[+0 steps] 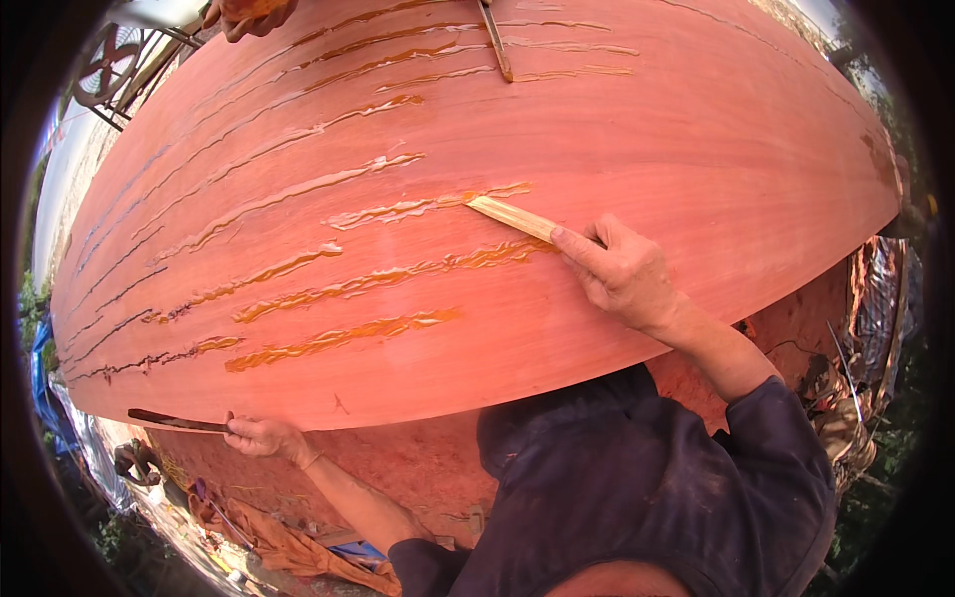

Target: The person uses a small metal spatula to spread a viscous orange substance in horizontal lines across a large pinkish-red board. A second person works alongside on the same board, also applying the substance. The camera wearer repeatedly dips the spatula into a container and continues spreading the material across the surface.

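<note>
Reddish wooden hull (pixel 617 129), curved, streaked with wet amber glue lines (pixel 338 338). Head view: right hand (pixel 622 274) pinches a flat wooden stick (pixel 512 217) — tip touching a glue streak mid-hull. Left hand (pixel 261 436) grips a dark stick (pixel 174 422) at the hull's lower edge — fingers closed around it.

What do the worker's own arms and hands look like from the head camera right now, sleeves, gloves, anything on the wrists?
Both hands are bare, with no gloves: the right hand and the left hand. Both arms wear dark navy sleeves pushed up toward the elbows, leaving the forearms uncovered; the cloth looks dusty and smudged. A thin band or string seems to circle the left wrist, too small to tell what kind. No watch or rings show.
</note>
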A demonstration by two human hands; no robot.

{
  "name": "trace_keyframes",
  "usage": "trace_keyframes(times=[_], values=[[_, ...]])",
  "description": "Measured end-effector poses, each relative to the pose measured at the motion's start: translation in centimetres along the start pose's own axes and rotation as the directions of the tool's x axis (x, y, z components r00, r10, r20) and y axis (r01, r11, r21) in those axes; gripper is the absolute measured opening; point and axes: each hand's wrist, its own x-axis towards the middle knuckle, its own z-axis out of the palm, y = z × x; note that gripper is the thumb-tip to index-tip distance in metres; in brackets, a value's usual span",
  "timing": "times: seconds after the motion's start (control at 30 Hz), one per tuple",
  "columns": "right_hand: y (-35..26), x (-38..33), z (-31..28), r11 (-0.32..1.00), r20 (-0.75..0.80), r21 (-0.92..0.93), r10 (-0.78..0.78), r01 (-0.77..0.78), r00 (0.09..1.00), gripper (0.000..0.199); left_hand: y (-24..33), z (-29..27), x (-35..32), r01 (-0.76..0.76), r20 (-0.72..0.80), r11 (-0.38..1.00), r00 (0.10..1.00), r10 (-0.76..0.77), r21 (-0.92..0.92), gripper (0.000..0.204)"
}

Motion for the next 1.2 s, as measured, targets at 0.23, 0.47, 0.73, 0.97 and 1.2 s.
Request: trace_keyframes(times=[0.23,0.47,0.73,0.97,1.2], values=[[1.8,0.7,-3.4,0.981,0.108,-0.157,-0.096,0.112,0.990,0.035,-1.2,0.3,0.3,0.030,-0.009,0.993,0.999,-0.031,-0.118,0.038],[1.1,1.9,-1.9,0.970,0.055,-0.085,-0.224,0.228,0.973,0.038,-1.2,0.5,0.6,-0.040,-0.022,0.997,0.999,0.038,-0.062,0.040],[1.7,1.6,-3.9,0.987,0.100,-0.088,-0.126,0.135,0.987,0.016,-0.1,0.5,0.1,-0.032,-0.051,0.999,0.998,0.031,-0.032,0.042],[2.2,0.4,-4.1,0.991,0.130,-0.085,-0.094,0.105,0.987,0.020,-1.3,0.3,1.0,-0.018,-0.036,1.000,0.999,0.019,0.019,0.037],[3.6,-3.4,-5.2,0.783,0.028,0.512,0.396,-0.354,0.918,0.017,-1.8,0.9,1.7,0.011,-0.069,1.000,0.998,-0.012,-0.005,0.039]])
